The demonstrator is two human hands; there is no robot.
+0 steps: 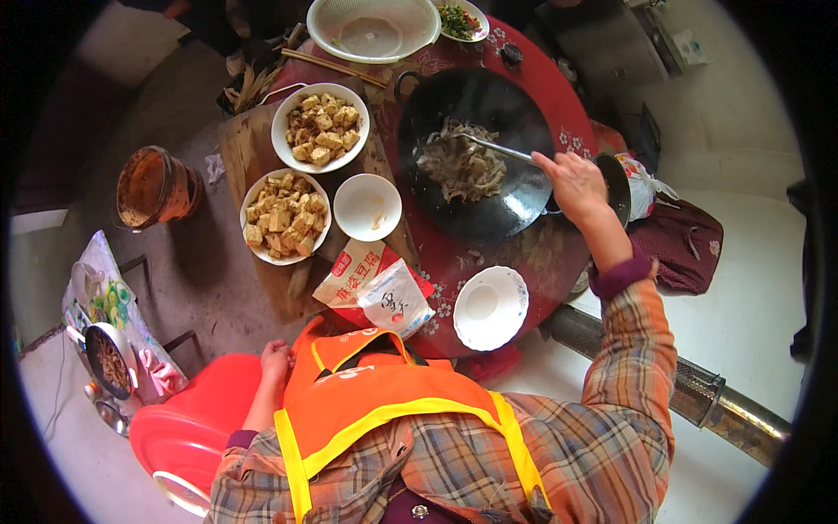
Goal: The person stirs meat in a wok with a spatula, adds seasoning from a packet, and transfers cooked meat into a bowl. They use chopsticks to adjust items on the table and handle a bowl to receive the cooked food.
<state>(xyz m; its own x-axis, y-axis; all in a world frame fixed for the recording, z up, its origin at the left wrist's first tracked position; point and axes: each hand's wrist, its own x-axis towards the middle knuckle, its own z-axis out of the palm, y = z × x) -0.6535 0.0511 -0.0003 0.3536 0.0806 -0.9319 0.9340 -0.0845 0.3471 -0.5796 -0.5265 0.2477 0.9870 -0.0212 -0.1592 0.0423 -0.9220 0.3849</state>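
Note:
My right hand (pixel 576 187) grips the handle of a metal spatula (pixel 501 149), whose head is buried in sliced, cooked food strips (pixel 468 167). They lie in a large black wok (pixel 484 219) on a round red table. My left hand (pixel 278 359) hangs low beside the orange apron (pixel 366 386), its fingers curled; whether anything is in them is hidden. Left of the wok, two white bowls hold browned tofu cubes, one farther (pixel 321 130) and one nearer (pixel 285 216). Beside them a small white bowl (pixel 366 206) contains a few scraps.
A wooden board (pixel 239 144) supports the bowls. Seasoning packets (pixel 393 298) bearing writing and a scalloped bowl (pixel 491 308) lie near me. Beyond are chopsticks (pixel 334 67), a colander (pixel 373 56) and a plate of chopped greens (pixel 458 23). A red basin (pixel 196 419) stands left; a stovepipe (pixel 681 386) runs right.

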